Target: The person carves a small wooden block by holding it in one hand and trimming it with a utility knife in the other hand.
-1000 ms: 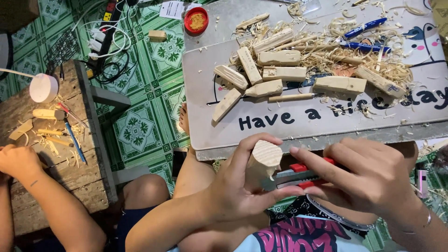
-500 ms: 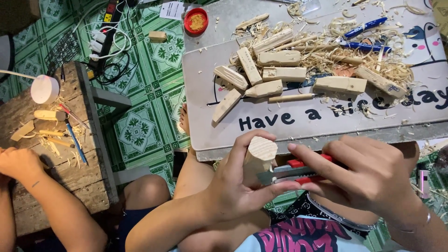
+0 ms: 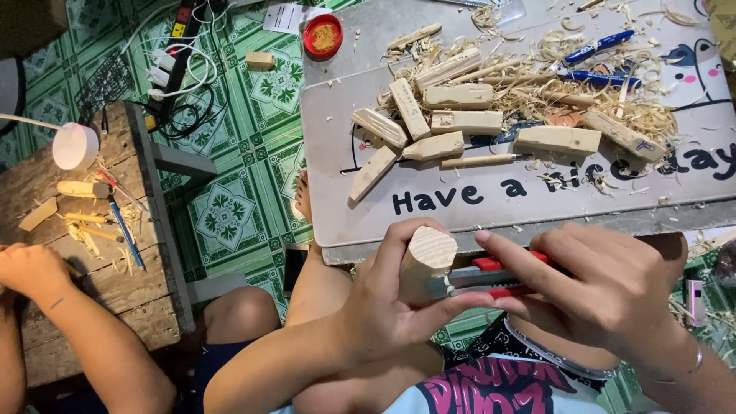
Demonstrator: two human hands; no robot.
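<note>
Board [image 3: 460, 218]: grey, we see carved wood pieces [image 3: 460, 121] and shavings across its far half.
Left hand [image 3: 383, 307]: ours, wrapped around a round wood block [image 3: 426, 261] just below the board's near edge.
Right hand [image 3: 613, 287]: grips a red knife [image 3: 491, 280], blade against the block.

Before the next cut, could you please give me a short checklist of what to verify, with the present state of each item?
1. Left hand wraps the wooden block firmly: ok.
2. Right hand holds the red utility knife: ok.
3. Blade meets the block's side: ok.
4. Left thumb clear of the blade: not ok, it lies right under it.
5. Blade sharpness and lock: cannot tell.
6. Other person's hand well away, at the wooden bench: ok.
</note>
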